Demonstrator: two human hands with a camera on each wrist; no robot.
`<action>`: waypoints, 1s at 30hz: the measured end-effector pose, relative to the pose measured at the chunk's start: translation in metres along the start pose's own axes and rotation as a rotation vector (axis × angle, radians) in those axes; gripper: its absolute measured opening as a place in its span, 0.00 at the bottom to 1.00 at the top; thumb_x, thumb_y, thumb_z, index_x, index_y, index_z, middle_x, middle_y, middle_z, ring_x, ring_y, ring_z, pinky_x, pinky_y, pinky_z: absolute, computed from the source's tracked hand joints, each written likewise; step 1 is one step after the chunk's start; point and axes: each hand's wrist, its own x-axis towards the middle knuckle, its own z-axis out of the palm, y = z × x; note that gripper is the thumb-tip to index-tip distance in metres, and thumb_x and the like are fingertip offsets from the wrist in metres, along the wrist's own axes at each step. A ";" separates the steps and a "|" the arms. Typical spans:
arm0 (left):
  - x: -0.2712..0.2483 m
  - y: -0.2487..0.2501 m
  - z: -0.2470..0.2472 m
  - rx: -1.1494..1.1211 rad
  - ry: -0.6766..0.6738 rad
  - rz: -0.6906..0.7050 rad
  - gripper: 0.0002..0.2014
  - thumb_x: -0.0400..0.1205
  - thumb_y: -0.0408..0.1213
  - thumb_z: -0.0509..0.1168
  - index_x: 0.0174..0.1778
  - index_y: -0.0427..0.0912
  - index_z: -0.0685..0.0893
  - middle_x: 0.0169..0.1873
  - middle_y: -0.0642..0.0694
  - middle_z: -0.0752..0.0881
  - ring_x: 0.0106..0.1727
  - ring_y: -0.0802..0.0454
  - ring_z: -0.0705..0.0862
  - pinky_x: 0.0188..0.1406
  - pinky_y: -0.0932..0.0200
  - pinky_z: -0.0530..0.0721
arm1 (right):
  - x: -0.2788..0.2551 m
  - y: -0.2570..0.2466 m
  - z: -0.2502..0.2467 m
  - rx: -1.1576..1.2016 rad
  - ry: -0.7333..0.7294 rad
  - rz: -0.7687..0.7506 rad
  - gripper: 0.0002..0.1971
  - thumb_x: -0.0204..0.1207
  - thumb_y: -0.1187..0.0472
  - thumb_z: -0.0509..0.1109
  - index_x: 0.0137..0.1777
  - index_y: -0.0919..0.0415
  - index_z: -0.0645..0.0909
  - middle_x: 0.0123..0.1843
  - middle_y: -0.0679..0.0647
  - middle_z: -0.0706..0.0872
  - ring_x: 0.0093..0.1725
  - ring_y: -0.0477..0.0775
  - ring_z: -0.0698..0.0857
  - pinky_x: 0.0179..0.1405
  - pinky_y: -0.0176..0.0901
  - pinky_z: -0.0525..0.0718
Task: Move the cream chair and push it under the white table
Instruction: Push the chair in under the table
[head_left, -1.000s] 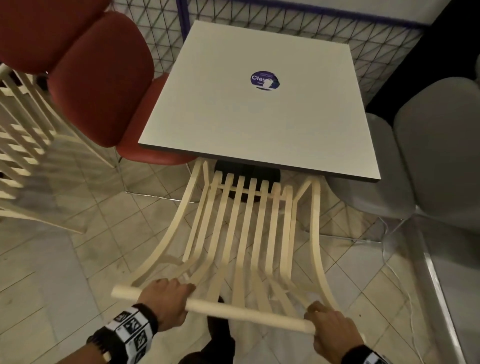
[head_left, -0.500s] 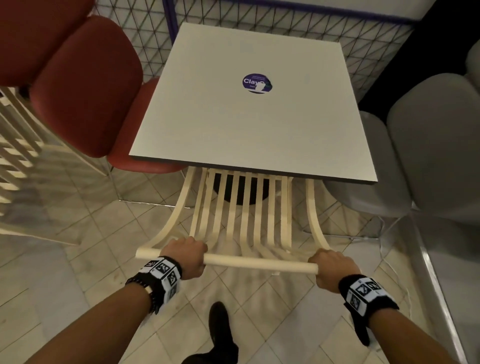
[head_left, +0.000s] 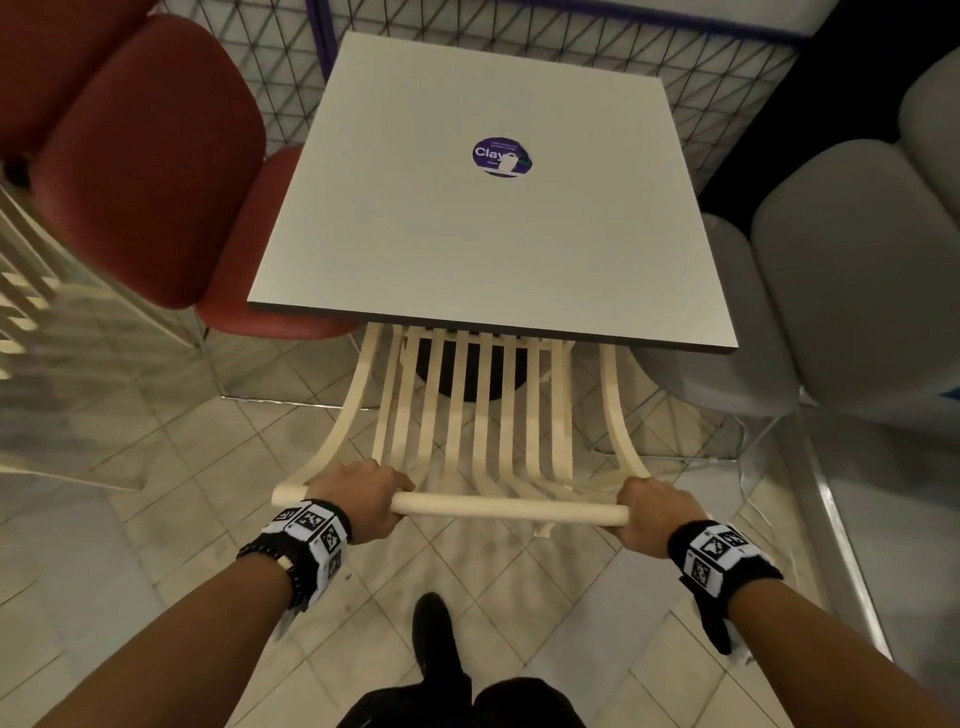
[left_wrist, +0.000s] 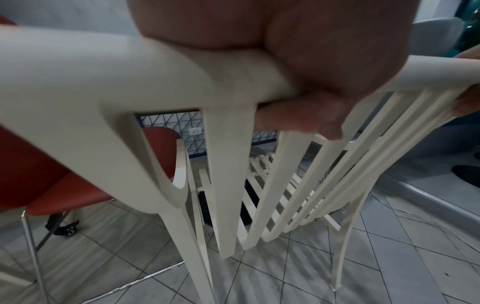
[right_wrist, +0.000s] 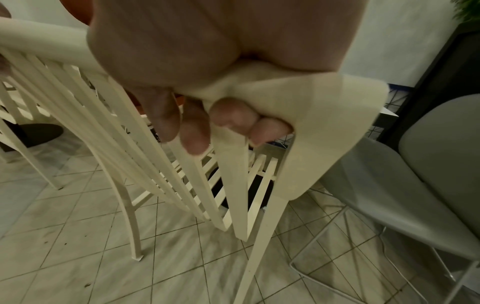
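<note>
The cream chair (head_left: 483, 415) has a slatted back and a round top rail. Its seat is tucked beneath the white table (head_left: 483, 218), which carries a round purple sticker. My left hand (head_left: 363, 493) grips the left end of the top rail, fingers curled round it (left_wrist: 298, 115). My right hand (head_left: 654, 512) grips the right end, fingertips (right_wrist: 233, 115) wrapped under the rail at the corner. The chair (left_wrist: 233, 185) stands on the tiled floor with its back leaning toward me.
A red chair (head_left: 156, 171) stands left of the table and a grey chair (head_left: 841, 291) on the right. A dark round table base (head_left: 467, 374) sits under the top. A wire mesh fence (head_left: 519, 47) runs behind. More cream slats (head_left: 31, 291) show far left.
The chair has slid forward, so more of its seat is beneath the table. Both hands stayed on the top rail and my arms have stretched out.
</note>
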 end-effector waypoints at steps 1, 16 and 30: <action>0.000 0.000 0.000 0.020 0.005 -0.003 0.16 0.77 0.56 0.62 0.61 0.67 0.79 0.47 0.53 0.86 0.48 0.49 0.84 0.51 0.48 0.82 | -0.001 -0.001 -0.001 -0.001 0.002 0.005 0.16 0.68 0.40 0.69 0.45 0.51 0.77 0.48 0.52 0.85 0.48 0.58 0.85 0.46 0.49 0.82; -0.020 0.014 0.014 0.105 0.074 0.053 0.17 0.83 0.51 0.57 0.68 0.63 0.77 0.52 0.51 0.88 0.55 0.46 0.85 0.54 0.50 0.77 | -0.016 0.006 0.001 -0.056 -0.005 -0.079 0.12 0.74 0.43 0.67 0.41 0.49 0.70 0.53 0.51 0.83 0.51 0.58 0.85 0.46 0.49 0.81; -0.013 -0.016 0.010 0.053 0.014 -0.077 0.17 0.74 0.54 0.59 0.57 0.60 0.84 0.47 0.55 0.75 0.48 0.47 0.85 0.51 0.50 0.81 | -0.001 0.011 0.005 -0.079 0.024 -0.108 0.11 0.69 0.44 0.65 0.48 0.43 0.83 0.49 0.46 0.81 0.47 0.55 0.83 0.41 0.47 0.79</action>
